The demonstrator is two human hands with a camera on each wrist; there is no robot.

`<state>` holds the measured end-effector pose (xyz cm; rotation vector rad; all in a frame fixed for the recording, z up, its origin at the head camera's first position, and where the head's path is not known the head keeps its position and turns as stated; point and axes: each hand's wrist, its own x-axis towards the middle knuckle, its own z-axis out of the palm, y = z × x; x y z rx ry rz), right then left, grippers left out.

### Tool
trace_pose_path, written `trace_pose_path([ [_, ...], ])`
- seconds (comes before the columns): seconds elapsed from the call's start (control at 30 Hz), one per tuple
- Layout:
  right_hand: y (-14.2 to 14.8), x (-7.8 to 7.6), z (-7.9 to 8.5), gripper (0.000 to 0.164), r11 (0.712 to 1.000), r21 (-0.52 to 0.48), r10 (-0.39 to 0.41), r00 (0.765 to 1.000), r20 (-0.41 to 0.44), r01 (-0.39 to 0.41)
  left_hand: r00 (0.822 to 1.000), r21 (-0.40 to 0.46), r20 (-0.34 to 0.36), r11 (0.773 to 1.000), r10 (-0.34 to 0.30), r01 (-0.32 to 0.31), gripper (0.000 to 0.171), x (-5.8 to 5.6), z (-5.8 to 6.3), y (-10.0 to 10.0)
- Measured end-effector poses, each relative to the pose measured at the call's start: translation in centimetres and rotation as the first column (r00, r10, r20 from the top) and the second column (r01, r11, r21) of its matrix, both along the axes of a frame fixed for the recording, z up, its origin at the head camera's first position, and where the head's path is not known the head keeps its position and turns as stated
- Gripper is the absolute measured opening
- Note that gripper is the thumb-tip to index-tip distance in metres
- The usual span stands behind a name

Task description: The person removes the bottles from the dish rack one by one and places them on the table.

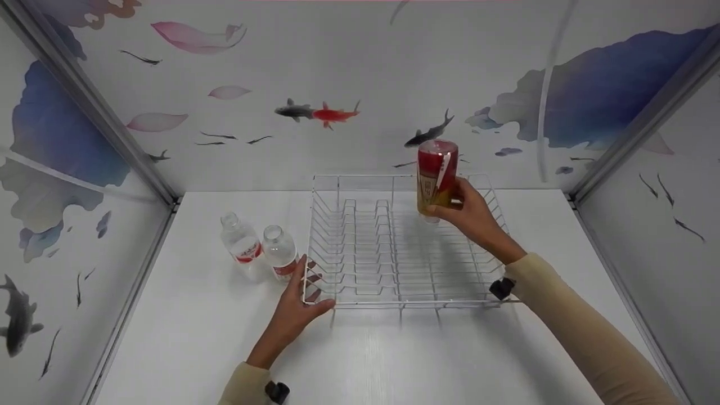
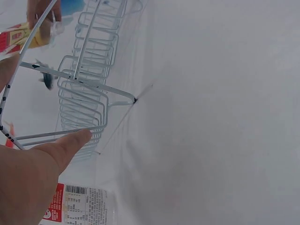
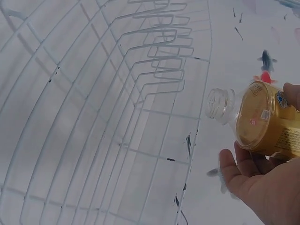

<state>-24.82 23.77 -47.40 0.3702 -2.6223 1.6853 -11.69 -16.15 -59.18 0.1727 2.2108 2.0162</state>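
My right hand [image 1: 478, 219] grips a plastic bottle [image 1: 437, 174] with a red and yellow label. The bottle is upside down over the back right part of a white wire dish rack [image 1: 400, 304], its clear, uncapped neck [image 3: 219, 104] pointing down toward the wires. At the rack's front left corner, my left hand [image 1: 289, 315] grips the frame. Its thumb [image 2: 70, 143] lies along the front wire, and the other fingers reach past the side, partly behind the wires.
Two clear bottles, a left one [image 1: 242, 242] and a right one [image 1: 279, 250], stand uncapped on the white table [image 1: 185, 315] left of the rack. The right one is close beside my left fingers. Panels painted with fish [image 1: 334, 114] enclose the table at the back and sides.
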Motion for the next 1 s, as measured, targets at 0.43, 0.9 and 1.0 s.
trace_pose_path([
  [0.43, 0.6, 2.3, 0.9, 0.081, 0.997, 0.064, 0.039, 0.999, -0.037, -0.036, 1.000, -0.011, -0.014, 1.000, -0.005, 0.005, 0.123, 0.0, -0.1, -0.1],
  [0.9, 1.3, 4.1, 1.0, 0.083, 0.992, 0.108, 0.072, 0.997, -0.039, -0.067, 0.999, -0.053, 0.013, 0.998, 0.034, -0.033, 0.124, 0.2, 0.1, 0.1],
  [1.0, 1.4, 4.5, 1.0, 0.083, 0.990, 0.123, 0.076, 0.997, -0.036, -0.071, 0.999, -0.053, 0.011, 0.998, 0.033, -0.032, 0.124, 0.1, 0.0, 0.0],
])
